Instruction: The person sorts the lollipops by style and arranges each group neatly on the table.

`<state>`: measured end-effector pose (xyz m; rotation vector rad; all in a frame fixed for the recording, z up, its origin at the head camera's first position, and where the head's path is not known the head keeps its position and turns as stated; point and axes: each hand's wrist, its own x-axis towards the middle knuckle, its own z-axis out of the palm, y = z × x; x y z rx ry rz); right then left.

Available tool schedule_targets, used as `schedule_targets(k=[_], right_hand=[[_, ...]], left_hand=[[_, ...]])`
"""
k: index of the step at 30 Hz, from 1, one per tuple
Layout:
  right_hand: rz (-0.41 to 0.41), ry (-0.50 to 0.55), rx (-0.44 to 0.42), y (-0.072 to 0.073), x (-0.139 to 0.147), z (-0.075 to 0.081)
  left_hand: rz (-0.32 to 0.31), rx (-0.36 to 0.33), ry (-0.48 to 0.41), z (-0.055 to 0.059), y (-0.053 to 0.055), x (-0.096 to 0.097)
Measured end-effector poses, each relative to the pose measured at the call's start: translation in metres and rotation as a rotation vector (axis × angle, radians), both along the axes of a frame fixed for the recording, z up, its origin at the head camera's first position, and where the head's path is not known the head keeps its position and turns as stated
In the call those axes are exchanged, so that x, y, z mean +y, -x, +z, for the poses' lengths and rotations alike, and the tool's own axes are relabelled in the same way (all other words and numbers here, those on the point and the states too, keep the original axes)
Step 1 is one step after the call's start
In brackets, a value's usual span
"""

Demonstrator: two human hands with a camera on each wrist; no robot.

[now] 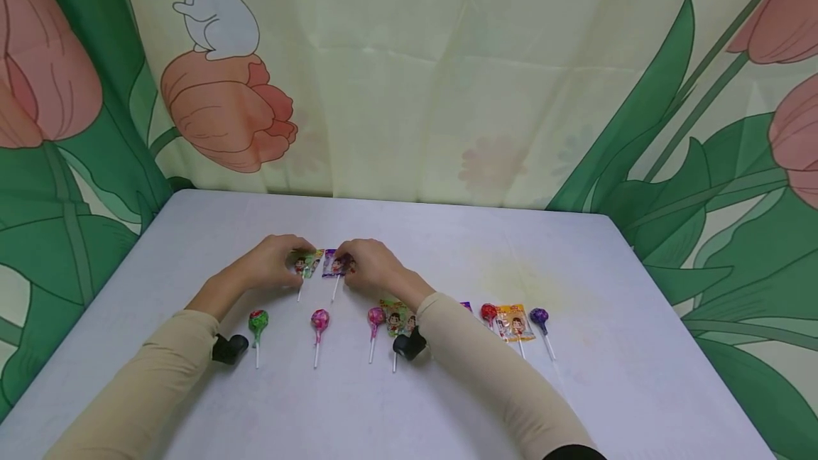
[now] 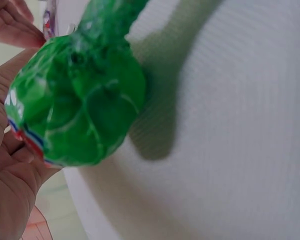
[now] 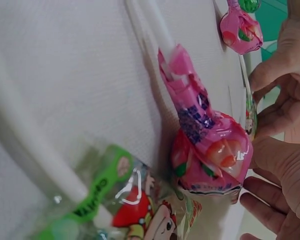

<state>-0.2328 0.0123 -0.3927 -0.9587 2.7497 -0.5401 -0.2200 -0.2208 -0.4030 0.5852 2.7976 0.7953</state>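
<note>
My left hand (image 1: 276,263) grips a flat lollipop in a green printed wrapper (image 1: 309,263) by its left side, thumb near the stick. Close beside it, my right hand (image 1: 373,265) pinches the right edge of a flat lollipop in a purple wrapper (image 1: 330,265). Both sticks point toward the near side of the table. In the left wrist view a round green lollipop (image 2: 85,105) covers much of my left hand (image 2: 15,195). The right wrist view has a round pink lollipop (image 3: 210,150) in front of my right hand (image 3: 285,185).
Nearer me, a row of lollipops lies on the white table (image 1: 307,417): green (image 1: 258,321), two pink ones (image 1: 319,319), a flat green-wrapped one (image 1: 393,316), red (image 1: 488,312), flat orange (image 1: 513,321) and dark purple (image 1: 540,316). My right forearm (image 1: 486,368) hides part of the row.
</note>
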Motion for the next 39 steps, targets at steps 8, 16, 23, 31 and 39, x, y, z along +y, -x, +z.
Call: schedule_targets(k=[8, 16, 23, 31, 39], right_hand=[[-0.002, 0.004, -0.003, -0.005, 0.002, 0.003], [0.005, 0.060, 0.000, -0.015, 0.012, 0.008], [0.036, 0.113, -0.002, -0.029, 0.027, 0.014], [0.047, 0.132, 0.012, -0.044, 0.043, 0.021], [0.033, 0.141, -0.016, -0.059, 0.056, 0.021]], left_hand=[[-0.009, 0.015, -0.010, 0.001, -0.001, 0.001], [-0.014, 0.018, -0.005, 0.000, 0.000, 0.001], [-0.011, 0.010, 0.006, 0.000, 0.002, 0.002], [-0.022, 0.027, 0.007, 0.002, 0.001, 0.002], [-0.026, 0.031, 0.021, 0.002, 0.001, 0.001]])
